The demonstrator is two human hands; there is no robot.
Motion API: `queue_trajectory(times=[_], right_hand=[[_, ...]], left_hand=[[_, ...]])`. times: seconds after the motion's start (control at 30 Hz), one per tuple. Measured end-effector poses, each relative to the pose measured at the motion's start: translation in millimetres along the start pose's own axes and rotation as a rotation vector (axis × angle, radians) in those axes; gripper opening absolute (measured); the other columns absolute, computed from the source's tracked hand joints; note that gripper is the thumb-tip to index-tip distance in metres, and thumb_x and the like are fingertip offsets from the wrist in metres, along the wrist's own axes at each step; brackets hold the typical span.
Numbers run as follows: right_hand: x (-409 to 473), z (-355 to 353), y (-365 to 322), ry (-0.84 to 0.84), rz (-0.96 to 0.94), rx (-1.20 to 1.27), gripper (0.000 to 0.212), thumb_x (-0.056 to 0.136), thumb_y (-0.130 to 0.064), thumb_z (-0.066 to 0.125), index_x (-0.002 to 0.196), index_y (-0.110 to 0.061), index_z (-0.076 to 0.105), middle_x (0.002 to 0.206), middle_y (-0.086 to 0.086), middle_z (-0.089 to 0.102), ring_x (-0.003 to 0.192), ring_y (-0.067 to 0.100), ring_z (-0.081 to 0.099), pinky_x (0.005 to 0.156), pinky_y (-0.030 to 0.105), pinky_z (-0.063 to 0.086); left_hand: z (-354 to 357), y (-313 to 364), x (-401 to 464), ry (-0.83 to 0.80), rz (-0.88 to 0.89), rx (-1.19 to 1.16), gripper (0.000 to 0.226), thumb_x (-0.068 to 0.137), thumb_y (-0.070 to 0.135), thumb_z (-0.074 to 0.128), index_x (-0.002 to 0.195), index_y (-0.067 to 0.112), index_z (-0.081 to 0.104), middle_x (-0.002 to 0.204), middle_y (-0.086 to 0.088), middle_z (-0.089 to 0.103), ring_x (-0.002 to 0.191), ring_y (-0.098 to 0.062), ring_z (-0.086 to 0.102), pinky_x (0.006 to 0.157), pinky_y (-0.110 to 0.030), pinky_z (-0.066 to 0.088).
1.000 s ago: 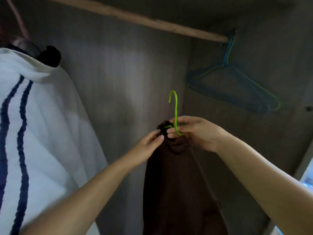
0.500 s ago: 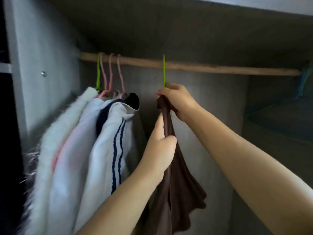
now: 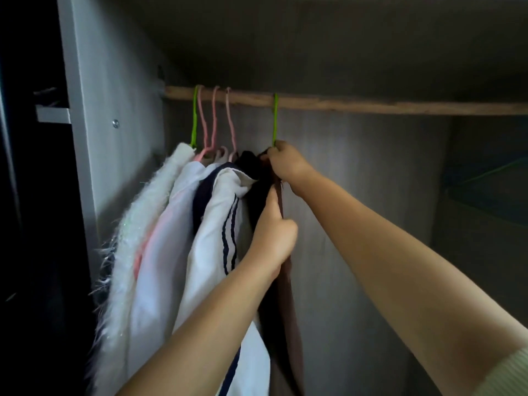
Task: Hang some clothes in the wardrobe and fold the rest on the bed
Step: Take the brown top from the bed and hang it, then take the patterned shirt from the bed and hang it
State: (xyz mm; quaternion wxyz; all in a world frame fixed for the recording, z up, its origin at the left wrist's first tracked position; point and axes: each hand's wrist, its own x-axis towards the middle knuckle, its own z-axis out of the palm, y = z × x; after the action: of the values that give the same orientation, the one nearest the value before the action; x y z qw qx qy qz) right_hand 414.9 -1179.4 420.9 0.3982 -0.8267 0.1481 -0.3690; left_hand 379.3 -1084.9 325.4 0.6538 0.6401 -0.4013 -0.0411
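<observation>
A brown garment (image 3: 287, 304) hangs from a green hanger (image 3: 275, 121) whose hook sits over the wooden rail (image 3: 371, 105) inside the wardrobe. My right hand (image 3: 285, 162) grips the garment's top at the base of the hook. Lower down, my left hand (image 3: 274, 235) pinches the brown cloth along its edge. The garment hangs close against the clothes at its left, and its lower part runs out of view.
Left of it hang a white jacket with navy stripes (image 3: 217, 252), a white and pink garment (image 3: 160, 238) and a fluffy white one (image 3: 137, 238), on pink and green hangers. Empty blue and green hangers (image 3: 485, 184) lie at the right. The wardrobe's side panel (image 3: 114, 110) stands left.
The brown garment went up from low in the wardrobe and its green hook now sits over the rail. It has since slid left toward the striped jacket, both hands moving with it.
</observation>
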Motion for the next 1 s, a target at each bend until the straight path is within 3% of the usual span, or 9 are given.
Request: queue_trajectory(times=[0.07, 0.1, 0.17, 0.23, 0.3, 0.37, 0.57, 0.73, 1.0], right_hand=[[-11, -7, 1, 0.028, -0.026, 0.003, 0.041, 0.103, -0.017, 0.034, 0.140, -0.001, 0.039, 0.137, 0.020, 0.050, 0.121, 0.029, 0.050, 0.096, 0.031, 0.041], [-19, -14, 3, 0.042, -0.035, -0.003, 0.046, 0.103, -0.022, 0.035, 0.145, -0.005, 0.033, 0.144, 0.017, 0.044, 0.130, 0.027, 0.044, 0.102, 0.028, 0.035], [-38, -29, 12, 0.074, -0.043, -0.030, 0.051, 0.103, -0.030, 0.036, 0.150, -0.012, 0.027, 0.149, 0.011, 0.039, 0.135, 0.022, 0.038, 0.097, 0.020, 0.029], [-61, -51, 27, 0.121, -0.038, -0.095, 0.049, 0.102, -0.032, 0.037, 0.149, -0.017, 0.029, 0.144, 0.009, 0.046, 0.129, 0.022, 0.046, 0.088, 0.019, 0.033], [-86, -75, 44, 0.155, -0.019, -0.168, 0.046, 0.102, -0.029, 0.040, 0.145, -0.017, 0.034, 0.131, 0.010, 0.056, 0.116, 0.023, 0.055, 0.083, 0.020, 0.043], [-115, -102, 64, 0.190, 0.032, -0.259, 0.045, 0.101, -0.027, 0.042, 0.143, -0.015, 0.036, 0.129, 0.010, 0.056, 0.116, 0.023, 0.056, 0.095, 0.031, 0.046], [-240, -184, 134, 0.359, 0.224, -0.654, 0.051, 0.098, -0.022, 0.043, 0.147, -0.017, 0.030, 0.145, 0.010, 0.040, 0.134, 0.026, 0.037, 0.109, 0.047, 0.033], [-377, -248, 186, 0.398, 0.455, -0.912, 0.056, 0.094, -0.021, 0.047, 0.147, -0.021, 0.028, 0.145, 0.006, 0.037, 0.133, 0.027, 0.035, 0.106, 0.043, 0.030], [-633, -369, 217, 0.433, 0.975, -1.014, 0.055, 0.094, -0.023, 0.046, 0.146, -0.024, 0.029, 0.147, 0.004, 0.034, 0.132, 0.026, 0.036, 0.104, 0.038, 0.032]], left_hand=[[-3, 6, -1, 0.019, 0.041, 0.051, 0.081, 0.084, -0.004, 0.040, 0.153, 0.032, 0.015, 0.152, 0.006, 0.034, 0.135, -0.011, 0.036, 0.102, -0.023, 0.034], [-4, 10, -2, 0.040, 0.062, 0.105, 0.080, 0.086, 0.000, 0.042, 0.153, 0.031, 0.012, 0.155, 0.004, 0.028, 0.139, -0.012, 0.031, 0.107, -0.026, 0.033], [-2, 18, -10, 0.082, 0.136, 0.292, 0.078, 0.090, 0.006, 0.046, 0.153, 0.028, 0.006, 0.161, 0.000, 0.009, 0.146, -0.016, 0.013, 0.117, -0.038, 0.023], [7, 26, -25, 0.156, 0.350, 0.573, 0.074, 0.091, 0.009, 0.049, 0.153, 0.024, 0.013, 0.161, -0.006, 0.002, 0.148, -0.021, 0.001, 0.119, -0.051, 0.011], [24, 32, -40, 0.229, 0.631, 0.754, 0.068, 0.086, 0.008, 0.055, 0.149, 0.020, 0.029, 0.159, -0.013, 0.012, 0.148, -0.028, 0.004, 0.115, -0.056, 0.006], [50, 36, -53, 0.212, 0.785, 0.749, 0.062, 0.084, 0.007, 0.059, 0.143, 0.017, 0.041, 0.156, -0.015, 0.023, 0.147, -0.029, 0.014, 0.114, -0.057, 0.011], [143, 11, -92, -0.227, 0.602, 0.687, 0.058, 0.094, 0.019, 0.048, 0.148, 0.024, 0.028, 0.159, -0.006, 0.015, 0.148, -0.022, 0.004, 0.117, -0.054, 0.007], [236, -12, -164, -0.538, 0.582, 0.658, 0.056, 0.093, 0.018, 0.047, 0.146, 0.025, 0.031, 0.156, -0.001, 0.023, 0.146, -0.018, 0.012, 0.117, -0.050, 0.011], [396, 14, -336, -0.977, 0.682, 0.641, 0.062, 0.092, 0.026, 0.045, 0.149, 0.025, 0.021, 0.152, 0.001, 0.027, 0.141, -0.016, 0.021, 0.115, -0.044, 0.018]])
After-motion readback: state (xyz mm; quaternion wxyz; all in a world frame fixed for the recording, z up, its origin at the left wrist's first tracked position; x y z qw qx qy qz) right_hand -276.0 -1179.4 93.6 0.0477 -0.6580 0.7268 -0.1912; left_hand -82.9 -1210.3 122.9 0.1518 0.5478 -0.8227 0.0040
